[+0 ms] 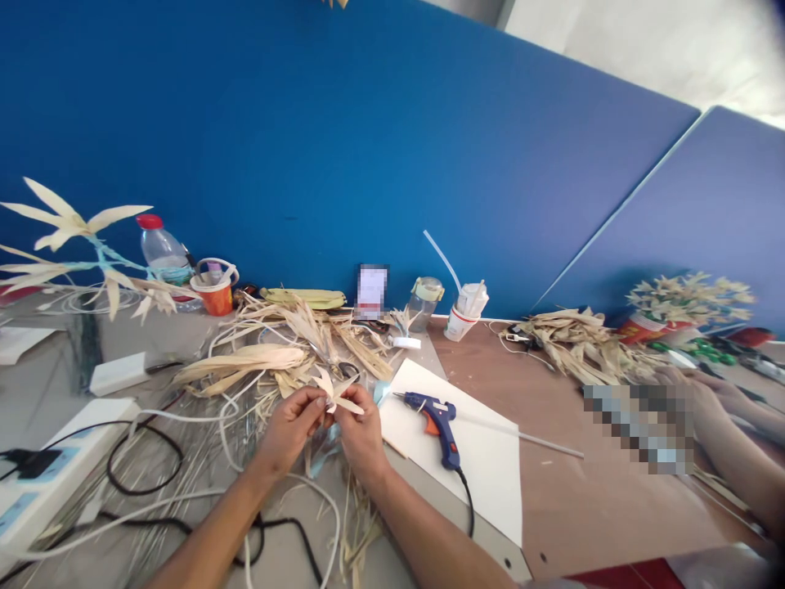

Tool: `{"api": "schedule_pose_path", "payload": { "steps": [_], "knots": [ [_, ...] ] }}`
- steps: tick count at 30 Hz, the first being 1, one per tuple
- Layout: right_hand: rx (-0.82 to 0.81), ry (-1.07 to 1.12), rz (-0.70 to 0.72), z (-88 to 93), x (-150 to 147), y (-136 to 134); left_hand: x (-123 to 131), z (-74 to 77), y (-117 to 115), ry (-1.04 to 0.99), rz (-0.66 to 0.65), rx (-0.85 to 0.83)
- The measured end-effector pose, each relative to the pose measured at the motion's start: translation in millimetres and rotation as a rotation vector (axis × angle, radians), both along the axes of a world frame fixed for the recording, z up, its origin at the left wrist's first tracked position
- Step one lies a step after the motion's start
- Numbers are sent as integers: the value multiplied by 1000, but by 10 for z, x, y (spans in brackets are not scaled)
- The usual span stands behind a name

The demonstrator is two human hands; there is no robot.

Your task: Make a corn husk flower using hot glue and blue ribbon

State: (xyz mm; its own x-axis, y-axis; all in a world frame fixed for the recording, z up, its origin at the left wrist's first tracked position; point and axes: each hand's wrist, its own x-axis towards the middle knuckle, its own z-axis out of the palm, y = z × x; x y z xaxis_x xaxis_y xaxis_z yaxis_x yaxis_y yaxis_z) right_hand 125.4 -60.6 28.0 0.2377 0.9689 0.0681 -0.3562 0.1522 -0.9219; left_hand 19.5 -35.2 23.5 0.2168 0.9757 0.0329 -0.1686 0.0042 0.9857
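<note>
A pale husk flower point(332, 388) with several pointed petals is pinched at its base by my left hand point(298, 425) and my right hand point(361, 432), whose fingertips nearly meet. Blue strip material point(325, 451) hangs just below my fingers. Right of my hands, a blue glue gun point(438, 419) with an orange trigger lies on a white sheet point(491, 470). Behind the flower spreads a heap of dried corn husks point(307, 327), with scissors point(348, 370) partly buried in it.
On the left are a power strip point(67, 458), tangled cables point(153, 491), a finished flower branch point(98, 245), a bottle point(165, 258) and a red cup point(216, 294). A phone point(372, 290), a jar point(425, 303) and a white cup point(463, 315) line the back. Another person's arms point(724, 425) are at right.
</note>
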Motion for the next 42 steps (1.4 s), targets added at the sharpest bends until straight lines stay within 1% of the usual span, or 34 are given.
{"api": "schedule_pose_path", "payload": {
  "steps": [5, 7, 9, 12, 16, 19, 22, 24, 26, 29, 31, 34, 37, 40, 42],
  "knots": [
    [-23, -18, -41, -45, -32, -13, -38, -11, -54, 211, 118, 228],
    [-24, -29, -39, -59, -37, -16, -61, -32, -69, 259, 138, 297],
    [-26, -18, -35, -61, -38, -21, -78, -53, -82, 272, 130, 327],
    [-34, -4, -27, -32, -28, -33, -76, -63, -92, 240, 100, 304],
    [-10, -8, -19, 34, -15, -45, -18, -34, -72, 96, 85, 198],
    [8, 34, 19, 37, -5, -19, 15, -22, -30, 31, 71, 143],
    [7, 86, 102, 1, 51, 37, -3, -47, 20, 40, 62, 133],
    [-29, 132, 133, -8, 135, 70, -36, -78, 52, 58, 75, 152],
    [-77, 208, 155, 18, 247, 85, -69, -110, 79, 95, 87, 181],
    [-102, 286, 266, 102, 400, 72, -94, -138, 105, 170, 71, 234],
    [-105, 240, 310, 148, 448, 57, -96, -139, 112, 222, 59, 282],
    [-112, 100, 250, 164, 433, 52, -88, -125, 116, 269, 60, 351],
    [-127, -15, 194, 148, 389, 60, -81, -116, 119, 248, 34, 381],
    [-145, -85, 181, 146, 383, 64, -82, -125, 123, 214, 17, 329],
    [-110, -95, 197, 153, 401, 64, -83, -134, 124, 231, 20, 262]
  ]
}}
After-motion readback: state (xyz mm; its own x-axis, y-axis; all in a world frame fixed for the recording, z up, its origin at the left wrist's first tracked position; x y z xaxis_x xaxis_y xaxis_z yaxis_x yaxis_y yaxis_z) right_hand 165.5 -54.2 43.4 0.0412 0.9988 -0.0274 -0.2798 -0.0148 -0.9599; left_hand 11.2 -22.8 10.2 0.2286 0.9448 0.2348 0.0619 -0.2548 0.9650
